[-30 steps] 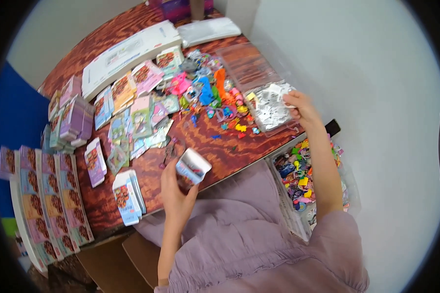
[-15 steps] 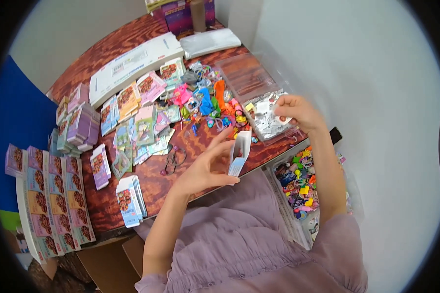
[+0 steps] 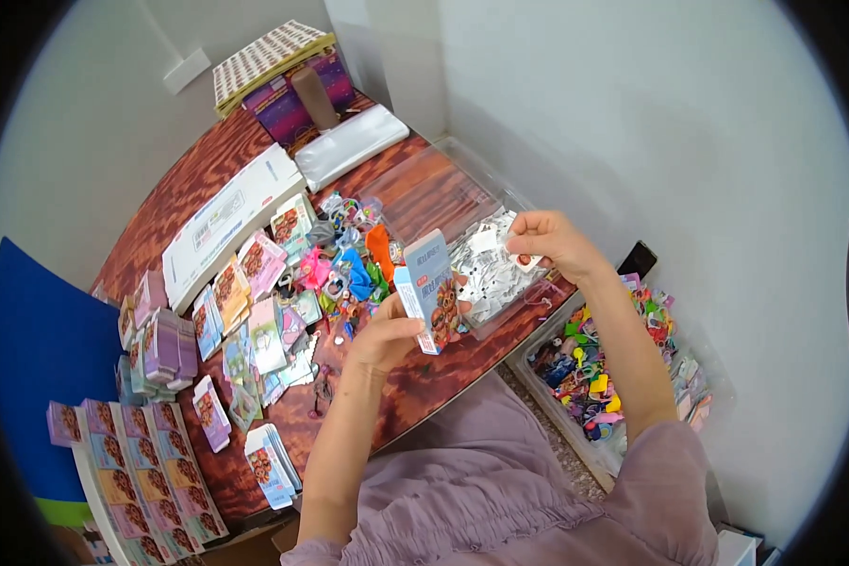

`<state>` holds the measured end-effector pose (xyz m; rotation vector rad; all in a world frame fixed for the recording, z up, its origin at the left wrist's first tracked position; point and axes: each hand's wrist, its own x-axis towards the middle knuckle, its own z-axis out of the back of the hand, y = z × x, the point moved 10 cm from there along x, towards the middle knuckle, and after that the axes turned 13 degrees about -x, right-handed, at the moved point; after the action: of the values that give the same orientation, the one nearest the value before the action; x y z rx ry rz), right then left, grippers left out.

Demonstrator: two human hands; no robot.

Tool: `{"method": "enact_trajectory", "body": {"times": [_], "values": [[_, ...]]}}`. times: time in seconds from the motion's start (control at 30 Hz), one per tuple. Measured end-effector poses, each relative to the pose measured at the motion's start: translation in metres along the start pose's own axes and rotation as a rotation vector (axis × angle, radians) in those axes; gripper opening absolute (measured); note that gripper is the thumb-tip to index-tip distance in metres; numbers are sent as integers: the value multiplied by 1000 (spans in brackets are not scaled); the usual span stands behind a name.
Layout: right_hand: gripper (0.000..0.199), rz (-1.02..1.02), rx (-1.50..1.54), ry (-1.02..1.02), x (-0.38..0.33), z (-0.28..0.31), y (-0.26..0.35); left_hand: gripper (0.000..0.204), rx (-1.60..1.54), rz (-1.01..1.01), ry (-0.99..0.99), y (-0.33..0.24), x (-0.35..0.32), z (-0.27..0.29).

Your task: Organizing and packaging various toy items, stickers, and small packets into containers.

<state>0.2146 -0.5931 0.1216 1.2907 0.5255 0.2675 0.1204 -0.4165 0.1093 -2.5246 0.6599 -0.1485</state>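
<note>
Currently noted: left hand (image 3: 387, 332) raised above the reddish-brown wooden counter (image 3: 208, 184), fingers closed around a small blue-and-white cardboard box with a printed picture (image 3: 431, 291); box held upright, slightly tilted, clear of the counter surface, near the counter's front edge. Right hand (image 3: 549, 241) extended over a clear plastic tray of small silver-white packets (image 3: 486, 269), fingertips pinched together on a small pale item, too small to identify; grip of that hand closed, contents not determinable. Box and right hand apart, tray visible between them.

Behind the box, on the counter: heap of bright plastic trinkets in pink, blue, orange and green (image 3: 349, 274). Left of that heap: loose spread of flat printed cards and sachets (image 3: 255, 330). Further left: stack of lilac folded cartons (image 3: 165, 344). At the counter's near-left end: rows of flat purple-and-orange packets on a white board (image 3: 127, 472). Near the front edge: small stack of blue-edged flat cartons (image 3: 272, 464). Along the far side: long white flat carton (image 3: 231, 217) and a sheaf of clear plastic bags (image 3: 354, 146). Right of the counter, lower down: clear bin of mixed coloured small toys (image 3: 613, 377), beneath the right forearm. Lilac garment across the lap at bottom.
</note>
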Motion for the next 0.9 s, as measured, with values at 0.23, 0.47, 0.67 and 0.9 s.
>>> {"method": "enact_trajectory", "body": {"times": [0.23,0.47,0.67,0.9], "values": [[10,3,33,35,6,9,-18,95,-92,176,5,12,33,11],[10,23,8,107,18,-5,-35,90,-47,140,-28,16,46,8],[13,-18,10,-63,12,9,-36,83,115,153,-118,16,35,17],[12,36,179,-103,-9,21,-7,85,925,-116,-180,-2,24,6]]}}
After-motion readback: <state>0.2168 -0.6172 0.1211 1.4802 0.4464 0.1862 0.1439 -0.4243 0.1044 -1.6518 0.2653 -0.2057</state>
